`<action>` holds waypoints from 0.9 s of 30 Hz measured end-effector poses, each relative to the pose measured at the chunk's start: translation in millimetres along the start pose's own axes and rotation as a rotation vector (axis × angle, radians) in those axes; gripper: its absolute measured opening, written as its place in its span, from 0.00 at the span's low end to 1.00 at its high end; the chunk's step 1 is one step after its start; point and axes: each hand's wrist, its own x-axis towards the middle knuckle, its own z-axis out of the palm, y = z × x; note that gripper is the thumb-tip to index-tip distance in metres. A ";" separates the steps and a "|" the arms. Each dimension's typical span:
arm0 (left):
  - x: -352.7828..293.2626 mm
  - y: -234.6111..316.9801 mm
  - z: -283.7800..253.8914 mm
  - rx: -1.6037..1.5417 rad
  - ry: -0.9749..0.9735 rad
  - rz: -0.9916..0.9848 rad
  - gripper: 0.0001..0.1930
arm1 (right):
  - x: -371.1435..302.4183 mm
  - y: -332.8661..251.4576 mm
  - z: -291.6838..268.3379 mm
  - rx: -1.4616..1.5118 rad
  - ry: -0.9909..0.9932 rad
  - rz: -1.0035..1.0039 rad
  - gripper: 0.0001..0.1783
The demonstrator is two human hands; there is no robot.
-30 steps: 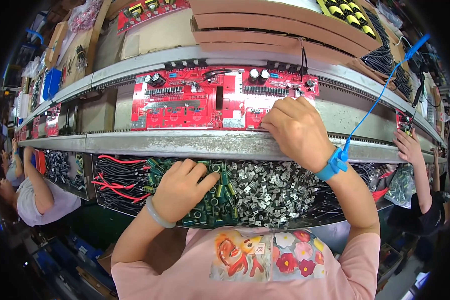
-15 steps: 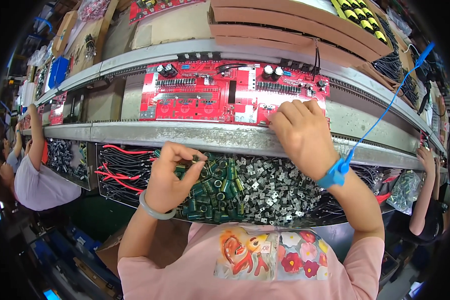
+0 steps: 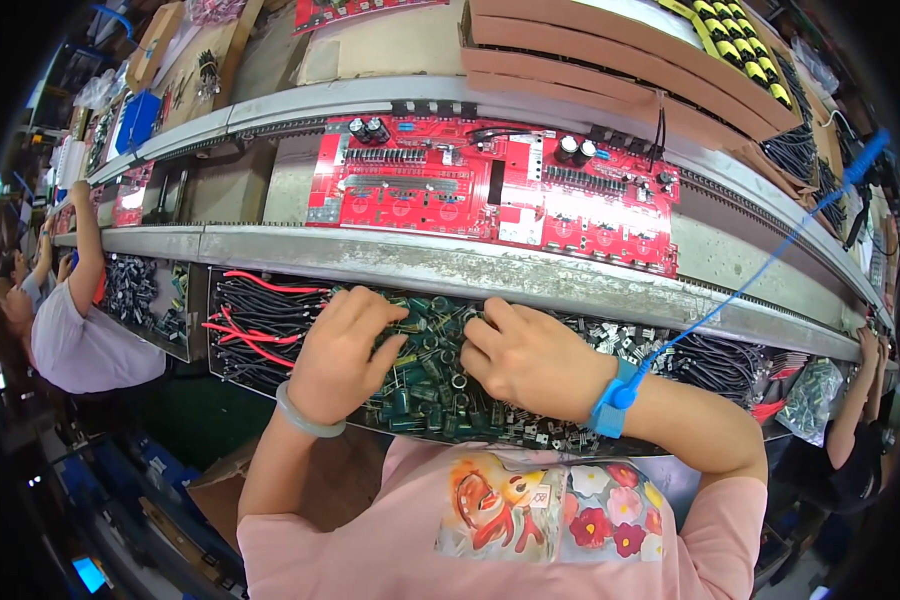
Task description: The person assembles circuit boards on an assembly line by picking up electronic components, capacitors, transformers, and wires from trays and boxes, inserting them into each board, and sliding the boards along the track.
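My left hand (image 3: 342,352), a pale bangle on its wrist, is curled over the left side of a heap of green capacitors (image 3: 425,375). Its thumb and fingers are bent toward each other; what lies between them is hard to see. Across from it my right hand (image 3: 535,362), wearing a blue wrist strap (image 3: 614,402) with a coiled cord, dips bent fingertips into the same heap. Whatever those fingers pinch is hidden. Beyond both hands, a red circuit board (image 3: 495,190) bearing black parts and round capacitors lies between the metal rails (image 3: 410,252).
Black and red wires (image 3: 260,320) fill the tray's left section; small metal-tabbed transistors (image 3: 620,340) lie right of the capacitors. A cardboard box (image 3: 610,60) stands behind the far rail. The blue cord (image 3: 760,265) crosses the right side. Co-workers sit at both sides.
My right hand has left the circuit board and come down to the green capacitors. The left hand, which held a small capacitor at its fingertips, stays over the heap. The whole view has shifted slightly.
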 end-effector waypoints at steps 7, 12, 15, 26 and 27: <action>-5.1 -3.5 -10.4 0.143 -0.151 0.020 0.16 | -8.9 3.1 -5.9 0.317 0.277 0.115 0.11; -1.6 -8.0 -6.0 0.242 -0.197 0.026 0.11 | 2.3 -3.4 10.4 0.242 0.070 -0.043 0.08; -1.7 -6.3 -10.3 0.129 -0.188 -0.002 0.09 | 9.2 -14.0 26.8 0.180 0.076 -0.032 0.07; 2.2 -3.7 -11.5 -0.580 -0.123 -0.331 0.04 | -62.4 13.6 -50.7 0.509 0.312 0.464 0.19; 1.6 -4.2 -11.7 -0.821 -0.131 -0.395 0.05 | -71.4 19.2 -61.0 0.489 0.381 0.588 0.17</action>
